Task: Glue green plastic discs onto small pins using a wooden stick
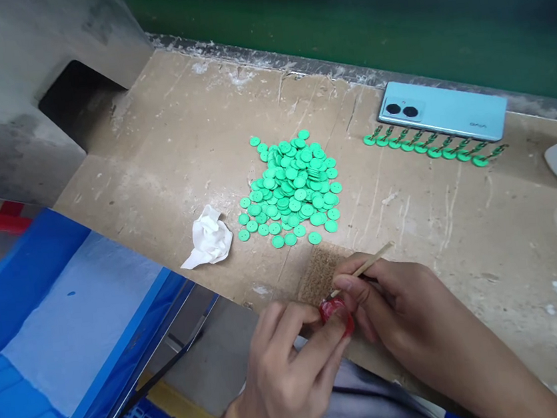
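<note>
My left hand (288,359) is closed in a pinch around a small red round object (335,313) at the near edge of the worn wooden table (188,125). My right hand (400,309) is closed on a thin wooden stick (372,262), whose lower end points into the red object. Just beyond the hands lies a small rough brown patch (318,273). Farther out is a pile of several green buttons (292,188).
A crumpled white tissue (208,238) lies left of the pile. A light-blue phone (442,110) lies at the back right, with a row of green button pieces (432,148) along its near side. A blue plastic crate (65,327) stands at the left, below the table.
</note>
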The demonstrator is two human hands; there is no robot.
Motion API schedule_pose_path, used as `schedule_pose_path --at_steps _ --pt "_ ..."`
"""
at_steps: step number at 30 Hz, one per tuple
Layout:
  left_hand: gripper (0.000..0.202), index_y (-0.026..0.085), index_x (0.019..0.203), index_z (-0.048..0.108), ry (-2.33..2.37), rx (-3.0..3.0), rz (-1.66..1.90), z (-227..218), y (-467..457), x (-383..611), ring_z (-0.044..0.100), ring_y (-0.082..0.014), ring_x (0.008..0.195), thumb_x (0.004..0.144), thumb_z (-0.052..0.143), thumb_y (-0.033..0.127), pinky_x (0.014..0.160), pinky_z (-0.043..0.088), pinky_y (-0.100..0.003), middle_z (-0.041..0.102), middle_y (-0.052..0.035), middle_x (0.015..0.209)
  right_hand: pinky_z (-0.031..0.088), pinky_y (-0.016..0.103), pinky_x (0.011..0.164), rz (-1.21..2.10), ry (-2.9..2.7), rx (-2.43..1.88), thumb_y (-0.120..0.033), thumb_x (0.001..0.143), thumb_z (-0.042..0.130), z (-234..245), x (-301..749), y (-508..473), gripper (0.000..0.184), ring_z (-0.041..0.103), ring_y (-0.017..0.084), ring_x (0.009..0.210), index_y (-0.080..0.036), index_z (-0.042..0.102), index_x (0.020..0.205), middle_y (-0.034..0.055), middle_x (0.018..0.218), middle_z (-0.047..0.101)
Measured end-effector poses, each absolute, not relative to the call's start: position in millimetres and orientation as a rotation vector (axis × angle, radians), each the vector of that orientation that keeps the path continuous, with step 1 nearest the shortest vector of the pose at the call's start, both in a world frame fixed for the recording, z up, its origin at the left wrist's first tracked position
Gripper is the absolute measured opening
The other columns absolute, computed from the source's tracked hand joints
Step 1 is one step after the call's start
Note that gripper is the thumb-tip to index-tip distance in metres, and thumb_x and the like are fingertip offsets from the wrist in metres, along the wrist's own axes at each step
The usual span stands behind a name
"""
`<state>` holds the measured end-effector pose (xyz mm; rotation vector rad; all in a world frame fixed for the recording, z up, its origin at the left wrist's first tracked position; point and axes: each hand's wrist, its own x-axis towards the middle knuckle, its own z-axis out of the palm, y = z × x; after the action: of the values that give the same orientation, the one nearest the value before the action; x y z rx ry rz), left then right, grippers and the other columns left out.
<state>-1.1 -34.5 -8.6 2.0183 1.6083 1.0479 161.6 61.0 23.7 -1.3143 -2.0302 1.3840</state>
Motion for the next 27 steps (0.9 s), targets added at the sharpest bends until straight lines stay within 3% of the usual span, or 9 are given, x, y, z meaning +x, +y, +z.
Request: schedule_pose_path --at_steps 10,17,27 --pt "0.026 0.018 0.122 0.075 1.612 2.05 1.016 -9 -34 -2 0.057 -0.0176 0.084 0.097 0.071 0.011 0.073 0.051 -0.032 0.066 -0.004 0.092 0.041 0.025 0.05 1.576 -1.885 -1.353 -0.031 0.106 0.044 17 157 59 0.033 0.05 0.011 0.042 -0.022 0.062 0.079 -0.0061 0.051 0.053" --pt "0.028 0.018 0.124 0.073 1.603 2.08 1.011 -11 -37 -3 0.056 -0.017 0.087 0.097 0.072 0.01 0.076 0.051 -0.031 0.063 -0.0039 0.095 0.046 0.023 0.051 1.577 -1.722 -1.317 -0.035 0.106 0.047 19 159 63 0.034 0.053 0.01 0.045 -0.022 0.062 0.079 -0.0054 0.053 0.057" --pt "0.035 0.021 0.126 0.073 1.622 2.149 0.977 -9 -35 -5 0.059 -0.0183 0.094 0.094 0.074 0.008 0.081 0.053 -0.032 0.066 -0.0059 0.106 0.039 0.019 0.037 1.476 -1.314 -1.251 -0.044 0.106 0.059 34 192 60 0.034 0.053 0.008 0.04 -0.02 0.062 0.081 -0.0033 0.063 0.061"
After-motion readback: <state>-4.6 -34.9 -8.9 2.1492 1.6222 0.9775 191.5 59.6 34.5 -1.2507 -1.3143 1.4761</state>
